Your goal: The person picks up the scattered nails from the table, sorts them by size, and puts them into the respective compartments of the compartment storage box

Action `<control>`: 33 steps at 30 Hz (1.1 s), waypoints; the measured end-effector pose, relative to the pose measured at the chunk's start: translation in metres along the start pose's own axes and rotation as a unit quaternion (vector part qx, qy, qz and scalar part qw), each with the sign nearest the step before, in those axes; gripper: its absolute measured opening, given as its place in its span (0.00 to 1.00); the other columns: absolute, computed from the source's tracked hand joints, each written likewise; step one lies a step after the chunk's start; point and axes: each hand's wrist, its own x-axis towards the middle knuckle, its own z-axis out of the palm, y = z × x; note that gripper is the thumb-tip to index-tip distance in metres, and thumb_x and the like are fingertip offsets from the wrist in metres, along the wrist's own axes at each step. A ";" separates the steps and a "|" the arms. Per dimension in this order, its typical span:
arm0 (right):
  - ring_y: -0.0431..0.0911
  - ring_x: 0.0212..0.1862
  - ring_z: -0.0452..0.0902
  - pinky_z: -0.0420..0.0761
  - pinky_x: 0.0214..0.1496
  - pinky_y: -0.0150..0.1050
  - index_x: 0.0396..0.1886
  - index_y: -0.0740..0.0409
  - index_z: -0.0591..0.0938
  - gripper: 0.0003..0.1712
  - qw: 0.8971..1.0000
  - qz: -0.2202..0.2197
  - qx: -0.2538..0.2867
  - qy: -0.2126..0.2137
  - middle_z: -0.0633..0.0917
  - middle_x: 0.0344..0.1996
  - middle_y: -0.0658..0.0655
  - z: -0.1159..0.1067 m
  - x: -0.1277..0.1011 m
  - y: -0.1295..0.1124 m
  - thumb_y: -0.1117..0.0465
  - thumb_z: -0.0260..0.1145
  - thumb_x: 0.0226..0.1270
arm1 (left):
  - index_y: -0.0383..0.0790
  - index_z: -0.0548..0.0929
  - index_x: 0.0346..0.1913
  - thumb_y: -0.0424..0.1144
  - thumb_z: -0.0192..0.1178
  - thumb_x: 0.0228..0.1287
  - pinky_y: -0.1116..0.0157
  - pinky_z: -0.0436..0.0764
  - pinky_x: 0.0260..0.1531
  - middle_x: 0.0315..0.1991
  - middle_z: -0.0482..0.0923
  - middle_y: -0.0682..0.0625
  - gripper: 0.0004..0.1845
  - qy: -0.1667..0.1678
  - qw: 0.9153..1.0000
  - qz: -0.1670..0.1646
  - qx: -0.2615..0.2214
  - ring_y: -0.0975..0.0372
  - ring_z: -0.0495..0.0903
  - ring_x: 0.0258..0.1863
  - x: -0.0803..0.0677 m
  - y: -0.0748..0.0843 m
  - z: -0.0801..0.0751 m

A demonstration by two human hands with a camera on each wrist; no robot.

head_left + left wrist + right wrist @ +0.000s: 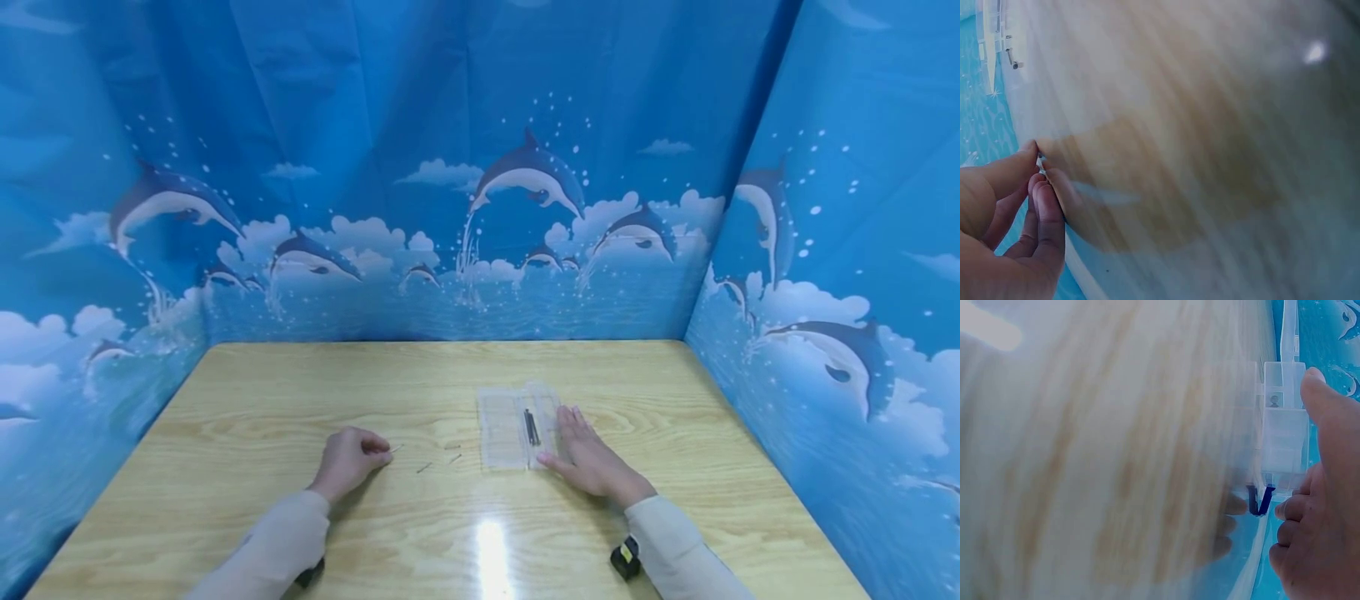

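Note:
My left hand (351, 462) pinches at a thin, nail-like metal piece (397, 448), thumb and forefinger close over the wooden table. In the left wrist view the left hand's fingertips (1044, 187) hide most of that piece. A clear plastic case (501, 429) lies opened out, with compartments and several dark, slim rods (531, 427) in its right half. My right hand (592, 458) rests against the case's right side, fingers extended and thumb at the near corner. The right wrist view shows the thumb (1314, 378) right at the case's edge (1285, 409).
Between left hand and case lie several small thin metal pieces (423, 467). The wooden table (300, 375) reaches back to a blue dolphin-print curtain (420, 200), which also stands along both sides. A bright reflection shows near the front.

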 end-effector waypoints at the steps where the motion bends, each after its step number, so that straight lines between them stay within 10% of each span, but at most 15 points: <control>1: 0.61 0.75 0.36 0.44 0.74 0.53 0.73 0.71 0.43 0.53 1.000 0.000 0.001 0.000 0.45 0.74 0.69 0.000 0.000 0.000 0.35 0.49 0.70 | 0.37 0.87 0.30 0.31 0.72 0.47 0.63 0.79 0.34 0.26 0.85 0.50 0.06 0.001 1.000 -0.002 0.003 0.63 0.80 0.26 0.000 0.000 0.000; 33: 0.60 0.75 0.36 0.44 0.74 0.53 0.73 0.70 0.43 0.52 1.000 0.002 0.000 -0.004 0.45 0.74 0.69 -0.001 -0.001 0.000 0.35 0.49 0.70 | 0.37 0.86 0.27 0.33 0.69 0.53 0.61 0.78 0.34 0.25 0.83 0.52 0.03 -0.009 0.999 -0.002 0.036 0.62 0.78 0.28 0.002 0.003 0.002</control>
